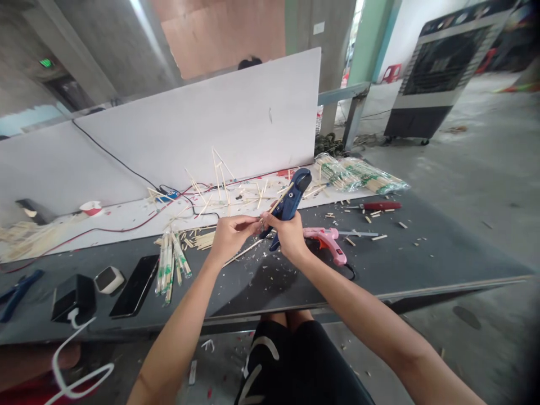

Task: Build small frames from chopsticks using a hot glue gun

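Note:
My right hand (290,236) is closed around a blue pliers-like hand tool (291,199), its dark rounded head pointing up and away. A thin wooden stick (282,198) lies slanted along the tool, its lower end at my right thumb. My left hand (234,233) is closed in a pinch, its fingertips meeting those of the right; what sits between them is too small to make out. Both hands are above the dark table (253,292). Just right of the tool lies a pink glue gun (331,242).
Bundled sticks (166,261), a black phone (135,286), a black box with a white cable (73,298) and blue pliers (19,293) lie leftward. Glued stick frames (221,177) stand before a white panel (189,129). A red-handled screwdriver (379,206) and bagged sticks (371,175) lie right.

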### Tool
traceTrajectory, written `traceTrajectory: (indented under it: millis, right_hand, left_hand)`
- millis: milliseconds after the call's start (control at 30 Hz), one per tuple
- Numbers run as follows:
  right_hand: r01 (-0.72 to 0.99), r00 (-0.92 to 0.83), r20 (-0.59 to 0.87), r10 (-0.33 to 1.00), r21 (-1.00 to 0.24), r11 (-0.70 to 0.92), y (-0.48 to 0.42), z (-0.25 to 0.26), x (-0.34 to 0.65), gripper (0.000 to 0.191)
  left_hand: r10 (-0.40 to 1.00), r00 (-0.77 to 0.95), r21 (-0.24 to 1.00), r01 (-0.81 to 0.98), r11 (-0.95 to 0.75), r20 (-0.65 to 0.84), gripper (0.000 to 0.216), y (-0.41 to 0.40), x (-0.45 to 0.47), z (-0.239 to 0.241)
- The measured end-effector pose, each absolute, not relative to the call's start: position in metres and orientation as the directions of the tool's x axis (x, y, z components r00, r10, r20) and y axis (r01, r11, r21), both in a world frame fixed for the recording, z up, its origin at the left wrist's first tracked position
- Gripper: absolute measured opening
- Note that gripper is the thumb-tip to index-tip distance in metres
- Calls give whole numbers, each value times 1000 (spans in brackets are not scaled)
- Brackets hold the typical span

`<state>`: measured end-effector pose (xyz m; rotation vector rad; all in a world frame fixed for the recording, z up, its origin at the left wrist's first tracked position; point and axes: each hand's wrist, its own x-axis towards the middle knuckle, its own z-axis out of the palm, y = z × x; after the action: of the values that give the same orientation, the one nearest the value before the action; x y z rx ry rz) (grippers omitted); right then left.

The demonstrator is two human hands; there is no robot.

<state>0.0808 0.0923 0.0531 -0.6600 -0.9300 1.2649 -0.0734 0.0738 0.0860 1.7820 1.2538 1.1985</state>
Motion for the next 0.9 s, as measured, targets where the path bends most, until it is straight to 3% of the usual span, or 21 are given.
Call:
traceTrajectory:
  millis: [200, 333, 433, 533, 600, 700, 767, 900]
  right_hand:
    - [-451, 74, 186, 980, -870, 199, 97, 55, 84, 32]
    - [-370, 143, 190, 971, -900, 230, 100, 62, 94, 31]
    - [20, 223, 239, 945, -970, 241, 107, 68, 117, 27]
    - [562, 196, 328, 924, -810, 168, 115, 74, 142, 34]
    - [694, 155, 334, 930, -707, 138, 118, 76, 150, 41]
    - [711, 167, 363, 917, -688, 143, 118, 77, 151, 38]
    - [645, 172, 355, 919, -746, 167, 117, 76, 149, 34]
    - [248, 58, 186, 981, -954, 167, 117, 73, 144, 32]
  left_hand:
    - [934, 297, 902, 316, -293, 200, 21, 92, -66, 86]
    - [953, 188, 893, 342, -291, 239, 25, 101, -76, 75]
    - [921, 35, 777, 525, -347, 388, 26, 105, -89, 64]
    - [860, -38, 662, 656, -362, 508, 24, 107, -96, 57]
    - [883, -79, 752, 562, -343, 462, 25, 107, -95, 54]
    - [943, -82, 923, 247, -295, 324, 27, 105, -87, 50]
    - [951, -84, 951, 111, -289, 299, 27, 104, -81, 49]
    - [946, -134, 955, -1, -298, 295, 27, 102, -77, 51]
